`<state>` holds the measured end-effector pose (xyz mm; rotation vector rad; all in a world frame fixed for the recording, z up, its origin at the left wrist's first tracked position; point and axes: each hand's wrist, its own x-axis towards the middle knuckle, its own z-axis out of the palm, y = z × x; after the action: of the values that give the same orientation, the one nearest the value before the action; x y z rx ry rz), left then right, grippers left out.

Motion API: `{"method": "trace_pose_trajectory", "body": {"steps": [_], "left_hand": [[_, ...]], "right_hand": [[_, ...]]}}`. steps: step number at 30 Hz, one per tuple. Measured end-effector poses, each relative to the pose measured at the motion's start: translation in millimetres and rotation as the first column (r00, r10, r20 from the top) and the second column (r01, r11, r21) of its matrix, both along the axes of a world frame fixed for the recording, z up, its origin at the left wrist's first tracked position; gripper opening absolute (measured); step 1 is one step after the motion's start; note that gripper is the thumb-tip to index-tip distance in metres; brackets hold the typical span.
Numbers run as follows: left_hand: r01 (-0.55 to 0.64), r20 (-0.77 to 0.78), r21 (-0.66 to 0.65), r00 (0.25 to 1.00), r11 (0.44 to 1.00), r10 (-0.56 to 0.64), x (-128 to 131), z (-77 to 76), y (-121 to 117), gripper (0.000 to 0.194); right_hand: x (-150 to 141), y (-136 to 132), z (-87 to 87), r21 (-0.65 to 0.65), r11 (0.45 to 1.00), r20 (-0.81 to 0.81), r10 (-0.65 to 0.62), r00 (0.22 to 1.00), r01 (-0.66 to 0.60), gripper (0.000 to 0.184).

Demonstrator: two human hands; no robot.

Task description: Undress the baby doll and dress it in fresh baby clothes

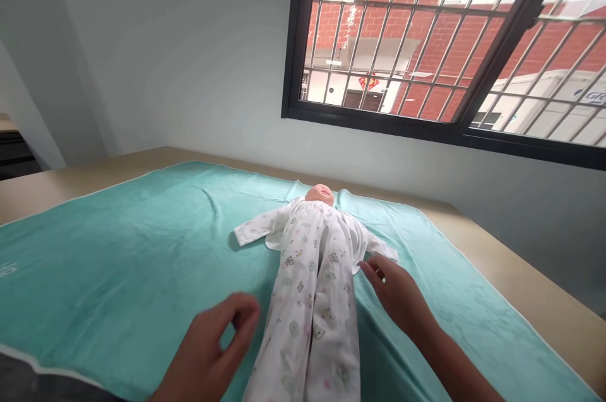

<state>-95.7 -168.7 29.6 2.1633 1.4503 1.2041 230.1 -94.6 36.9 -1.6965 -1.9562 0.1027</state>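
A baby doll point(320, 194) lies on its back on a teal blanket point(132, 263), dressed in a white printed top and long white printed trousers point(307, 301). My left hand point(213, 351) hovers just left of the trouser legs, fingers loosely curled and apart, holding nothing. My right hand point(395, 291) reaches in from the right, fingers stretched toward the doll's waist and sleeve, fingertips at the edge of the top. It holds nothing.
The blanket covers a beige table point(521, 276) set against a white wall point(189, 74). A black-framed barred window point(426, 42) above it looks onto a red brick building. A dark opening shows at far left.
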Motion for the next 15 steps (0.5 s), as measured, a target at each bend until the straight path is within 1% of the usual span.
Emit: {"method": "trace_pose_trajectory", "body": {"steps": [1,2,3,4,5,7,9,10,12,13,15], "left_hand": [[0.003,-0.039,-0.042,0.999,0.999,-0.005,7.3,7.2,15.2,0.019],[0.014,-0.083,-0.071,0.996,0.997,-0.020,15.9,14.2,30.5,0.021],[0.034,-0.122,-0.080,0.992,0.996,-0.043,25.7,20.8,45.4,0.021],[0.064,-0.154,-0.065,0.985,0.996,-0.073,36.4,26.9,59.4,0.020],[0.098,-0.181,-0.034,0.978,0.995,-0.103,47.8,32.4,72.3,0.020],[0.192,-0.242,0.053,0.955,0.980,-0.174,72.1,41.4,94.8,0.018],[0.313,-0.332,0.132,0.908,0.940,-0.256,97.2,47.9,113.6,0.018],[0.370,-0.380,0.161,0.879,0.915,-0.289,109.5,50.0,122.0,0.018],[0.457,-0.475,0.192,0.817,0.868,-0.325,131.9,51.6,137.8,0.019],[0.479,-0.515,0.200,0.794,0.855,-0.324,141.4,50.8,145.3,0.022],[0.483,-0.568,0.209,0.768,0.850,-0.297,155.8,46.4,159.8,0.038]], "right_hand": [[3.7,15.8,-6.4,-0.096,0.991,0.064,-0.084,0.994,0.090,0.043],[4.6,28.9,-13.5,-0.166,0.975,0.121,-0.130,0.984,0.149,0.045],[3.3,39.2,-20.7,-0.199,0.961,0.151,-0.165,0.975,0.193,0.043],[0.5,46.6,-27.6,-0.207,0.955,0.144,-0.186,0.972,0.214,0.041],[-2.8,51.6,-34.1,-0.194,0.957,0.086,-0.200,0.976,0.214,0.036],[-7.2,56.4,-44.9,-0.150,0.972,-0.124,-0.198,0.972,0.179,0.027],[-5.1,57.7,-51.9,-0.123,0.982,-0.313,-0.174,0.934,0.142,0.022],[-1.9,57.9,-53.9,-0.120,0.985,-0.375,-0.164,0.912,0.127,0.021],[5.5,58.2,-55.7,-0.117,0.988,-0.464,-0.144,0.874,0.101,0.022],[8.4,58.5,-55.9,-0.113,0.990,-0.518,-0.130,0.845,0.082,0.023],[10.5,59.4,-55.9,-0.110,0.993,-0.637,-0.100,0.764,0.038,0.024]]}}
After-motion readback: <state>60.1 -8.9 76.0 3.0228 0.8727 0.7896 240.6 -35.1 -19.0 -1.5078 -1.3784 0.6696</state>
